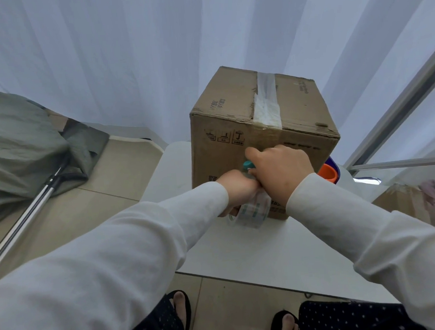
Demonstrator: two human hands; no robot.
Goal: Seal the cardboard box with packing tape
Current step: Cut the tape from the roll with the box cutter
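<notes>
A brown cardboard box point(236, 118) stands on a white table point(279, 252). A strip of clear packing tape point(267, 104) runs across its closed top and over the front edge. My left hand point(238, 189) grips a clear tape roll point(254, 211) held low against the box's front face. My right hand point(282, 171) is closed over a small teal-topped tool point(248, 165), pressing at the front face just above the roll. What the tool is cannot be told. Both arms wear white sleeves.
An orange and blue object point(329, 173) pokes out behind the box at the right. A second cardboard box point(399, 200) sits at the right edge. Grey-green fabric point(21, 150) and a metal pole point(25, 217) lie on the floor to the left. White curtains hang behind.
</notes>
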